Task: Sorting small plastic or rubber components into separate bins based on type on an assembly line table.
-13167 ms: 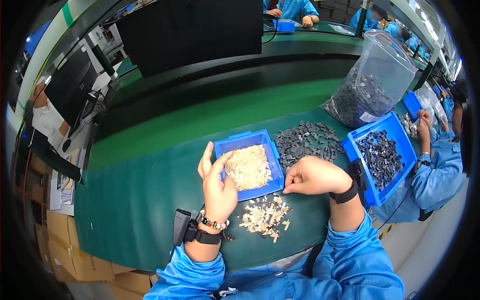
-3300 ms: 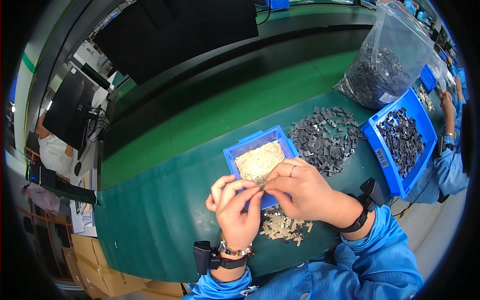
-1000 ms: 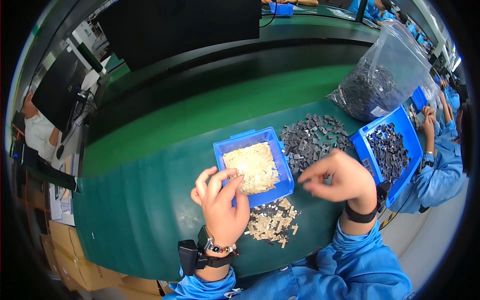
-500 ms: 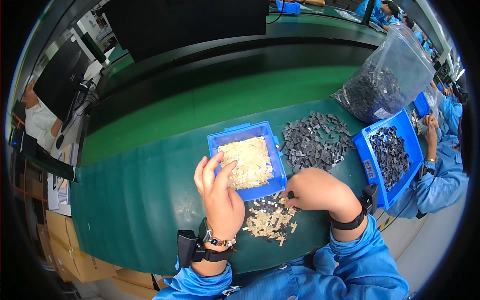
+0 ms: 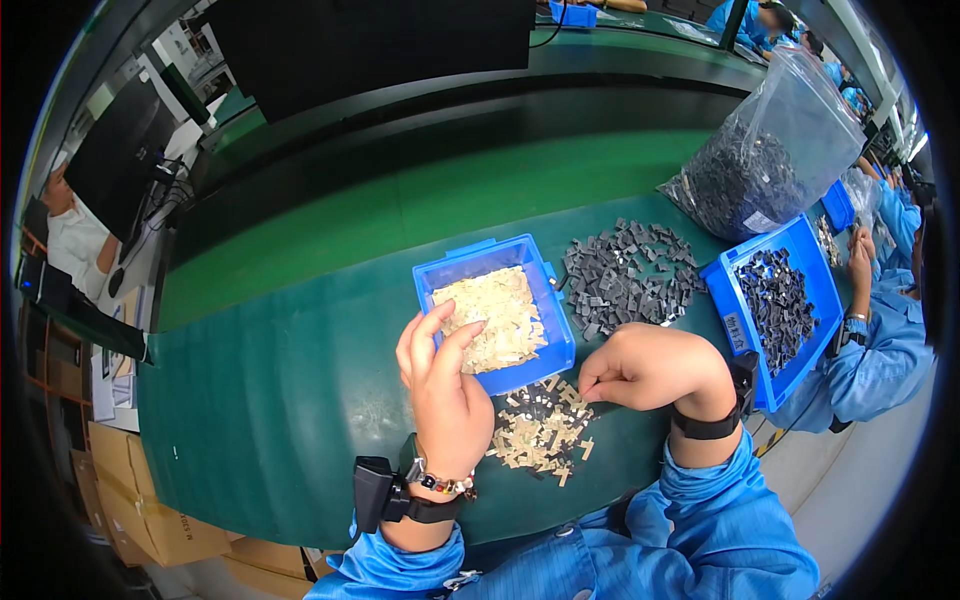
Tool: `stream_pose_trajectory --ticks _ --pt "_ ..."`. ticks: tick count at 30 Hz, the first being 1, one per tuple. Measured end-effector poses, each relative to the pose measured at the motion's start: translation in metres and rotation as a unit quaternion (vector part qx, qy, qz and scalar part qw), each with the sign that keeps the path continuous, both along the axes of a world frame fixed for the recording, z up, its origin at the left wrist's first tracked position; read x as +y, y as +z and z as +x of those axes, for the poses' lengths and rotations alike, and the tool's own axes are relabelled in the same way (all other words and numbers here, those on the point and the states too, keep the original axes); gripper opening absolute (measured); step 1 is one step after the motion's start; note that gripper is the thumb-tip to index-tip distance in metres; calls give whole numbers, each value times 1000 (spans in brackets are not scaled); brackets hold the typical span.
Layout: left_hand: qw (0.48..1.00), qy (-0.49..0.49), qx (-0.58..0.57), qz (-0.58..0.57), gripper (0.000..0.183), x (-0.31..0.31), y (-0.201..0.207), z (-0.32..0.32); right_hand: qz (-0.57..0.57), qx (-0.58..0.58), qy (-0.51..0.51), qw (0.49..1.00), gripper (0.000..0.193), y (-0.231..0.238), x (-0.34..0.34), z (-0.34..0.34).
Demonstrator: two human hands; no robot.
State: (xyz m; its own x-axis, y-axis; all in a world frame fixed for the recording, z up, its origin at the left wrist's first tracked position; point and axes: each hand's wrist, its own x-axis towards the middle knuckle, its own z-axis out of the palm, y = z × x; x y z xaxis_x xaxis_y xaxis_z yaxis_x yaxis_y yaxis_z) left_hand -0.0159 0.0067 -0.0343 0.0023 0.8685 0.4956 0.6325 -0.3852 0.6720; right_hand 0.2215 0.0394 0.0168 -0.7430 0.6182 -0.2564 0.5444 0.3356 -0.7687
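At the left wall of a blue bin [image 5: 510,378], my left hand [image 5: 445,400] has its fingers apart and slightly curled, with nothing seen in them. Inside the bin lies a heap of small flat beige pieces [image 5: 500,310]. My right hand [image 5: 655,368] is closed in a pinch beside the bin's near right corner. Whatever its fingertips hold, if anything, is hidden. Just under those fingertips, a mixed pile of small beige and black pieces [image 5: 540,430] lies on the green tabletop. Beyond my right hand spreads a loose pile of dark flat pieces [image 5: 630,280].
A second blue bin [image 5: 735,325] with dark pieces stands at the right. Behind it sits a large clear plastic bag [image 5: 760,160] of dark pieces. A co-worker's blue sleeve [image 5: 880,365] is close by on the right. Cardboard boxes [image 5: 150,500] stand below the table's left end.
My right hand has shifted slightly right, away from the blue bin, and its fingertips are now pinched together over the pile's edge. My left hand stays by the bin's left wall.
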Motion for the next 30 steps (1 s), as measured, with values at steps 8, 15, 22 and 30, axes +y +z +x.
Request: stream_pose_trajectory --ticks 8,15,22,30 --pt "996 14 78 50 22 -15 22 9 43 211 -200 956 8 8 -23 -29" --pt "994 -98 -3 -37 5 -14 27 3 254 185 -183 932 4 -8 -23 -49" --pt "995 -97 -12 -37 4 -13 27 2 360 209 -180 891 7 -18 -19 -55" --pt "996 -74 -46 -34 4 -14 24 2 341 242 -189 889 7 -17 -21 -57"
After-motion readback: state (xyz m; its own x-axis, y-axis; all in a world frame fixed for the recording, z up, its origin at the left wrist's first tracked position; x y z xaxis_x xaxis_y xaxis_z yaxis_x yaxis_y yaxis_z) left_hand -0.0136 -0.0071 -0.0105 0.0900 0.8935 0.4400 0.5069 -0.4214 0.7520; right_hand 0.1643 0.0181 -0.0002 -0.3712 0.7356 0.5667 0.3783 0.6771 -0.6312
